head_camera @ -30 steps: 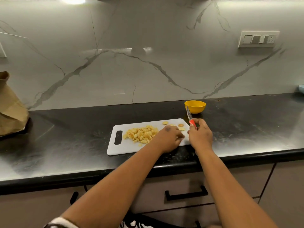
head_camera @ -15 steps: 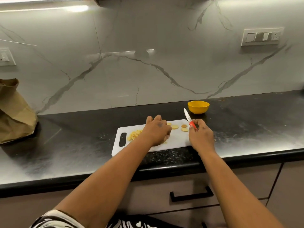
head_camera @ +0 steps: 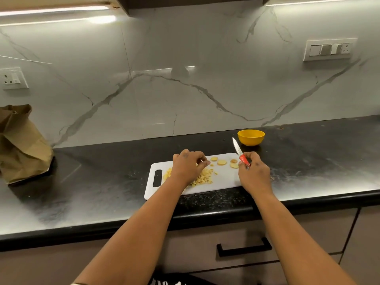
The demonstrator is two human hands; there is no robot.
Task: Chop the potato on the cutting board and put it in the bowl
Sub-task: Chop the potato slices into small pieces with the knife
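Observation:
A white cutting board (head_camera: 224, 181) lies on the black counter. On it sits a pile of small chopped potato pieces (head_camera: 202, 177), partly hidden by my left hand (head_camera: 188, 166). That hand hovers over the pile with fingers curled, tips near the round potato slices (head_camera: 222, 162) at the board's far edge; I see nothing held in it. My right hand (head_camera: 254, 174) grips a red-handled knife (head_camera: 239, 154), blade pointing up and away. A yellow bowl (head_camera: 251, 137) stands just beyond the board's far right corner; I cannot see its contents.
A crumpled brown paper bag (head_camera: 20, 145) stands at the counter's far left. The marble wall behind carries switch plates (head_camera: 330, 49). The counter's front edge (head_camera: 123, 227) runs below the board, with a drawer handle (head_camera: 244, 248) underneath.
My left hand moved from the board's near right part up and over the chopped pile toward the slices. The right hand kept hold of the knife. The camera view tilted upward.

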